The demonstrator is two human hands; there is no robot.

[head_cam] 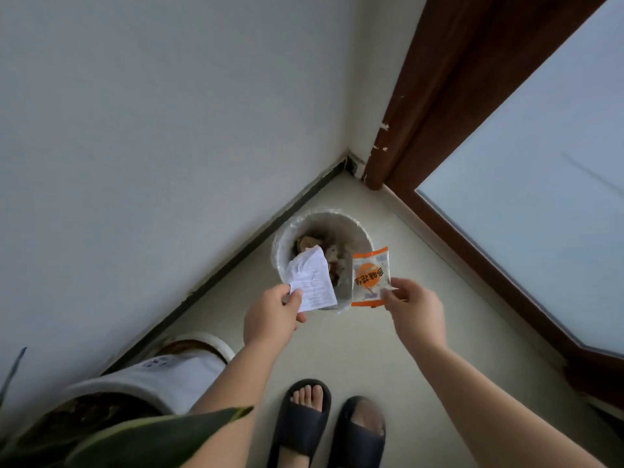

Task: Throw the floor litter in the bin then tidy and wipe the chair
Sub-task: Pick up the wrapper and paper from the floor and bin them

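Hovering over the bin (351,228) in the corner, the left hand (273,315) pinched a crumpled paper slip (312,280) between thumb and fingers. Rightward, the right hand (417,310) nipped an orange snack wrapper (369,276) by its corner, above the rim's near-right edge. Risk: that light wrapper, so close to the edge, could flutter out onto the floor (354,349).

The paper (312,282) in the left hand (271,314) is thin, white, creased and matt. The wrapper (370,276) in the right hand (413,309) is glossy plastic film, orange and white. The bin (363,236) has a clear, crinkled plastic liner. The floor (371,349) looks smooth, pale, faintly shiny. The door frame (439,96) is dark brown wood with chipped spots. The sandals (302,423) are matt dark rubber.
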